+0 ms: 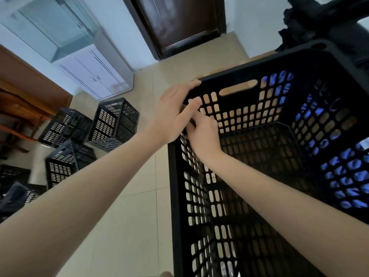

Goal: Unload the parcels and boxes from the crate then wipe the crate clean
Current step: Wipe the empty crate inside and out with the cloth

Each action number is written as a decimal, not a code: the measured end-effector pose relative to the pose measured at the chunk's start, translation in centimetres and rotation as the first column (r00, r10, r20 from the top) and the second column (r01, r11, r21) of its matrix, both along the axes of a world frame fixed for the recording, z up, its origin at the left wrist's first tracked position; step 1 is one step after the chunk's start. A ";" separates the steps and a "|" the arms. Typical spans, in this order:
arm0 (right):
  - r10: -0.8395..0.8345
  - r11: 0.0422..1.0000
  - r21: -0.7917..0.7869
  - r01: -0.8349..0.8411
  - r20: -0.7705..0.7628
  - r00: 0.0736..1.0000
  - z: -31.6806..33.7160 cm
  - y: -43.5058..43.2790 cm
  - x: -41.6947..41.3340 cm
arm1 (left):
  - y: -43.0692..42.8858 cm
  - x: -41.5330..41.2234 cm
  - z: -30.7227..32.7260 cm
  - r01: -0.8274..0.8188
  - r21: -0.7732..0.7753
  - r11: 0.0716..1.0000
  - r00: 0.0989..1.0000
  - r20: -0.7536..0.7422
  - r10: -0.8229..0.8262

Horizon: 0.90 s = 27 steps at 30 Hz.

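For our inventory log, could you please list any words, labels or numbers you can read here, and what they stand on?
No text here can be read.
crate: faint marks on its right wall, too blurred to read.
stacked crates: no labels visible.
white cabinet: no text visible.

Both of the person's arms are bare along all their visible length. The left forearm (pixel 89 176) is long, slim and smooth, widening toward the lower left corner. The right forearm (pixel 279 186) is just as smooth and plain, broadening toward the right edge. Both wrists are bare. The left hand (pixel 173 114) and right hand (pixel 203 134) are bare too, with slim fingers; the nails are too blurred to make out. A small rounded patch (pixel 165 274) at the bottom edge cannot be identified.
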State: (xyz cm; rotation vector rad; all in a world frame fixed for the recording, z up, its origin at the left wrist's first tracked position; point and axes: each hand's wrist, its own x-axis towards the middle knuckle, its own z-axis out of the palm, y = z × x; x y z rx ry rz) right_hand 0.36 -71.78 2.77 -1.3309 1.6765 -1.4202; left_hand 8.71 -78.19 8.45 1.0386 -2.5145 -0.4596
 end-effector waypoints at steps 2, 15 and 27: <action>0.060 0.997 -0.044 -0.060 -0.008 0.998 -0.2 1.9 0.0 | 0.0 0.1 0.0 -0.007 0.004 1.000 1.000 -0.001 0.007; 0.410 0.911 0.041 -0.410 0.010 0.912 0.6 19.1 0.0 | 1.5 0.5 0.6 -0.075 -0.084 0.994 0.997 -0.023 0.074; 0.117 0.992 0.032 -0.119 0.055 0.992 1.9 5.2 0.5 | 14.2 7.0 -2.7 -0.155 0.478 0.865 0.916 -0.258 0.307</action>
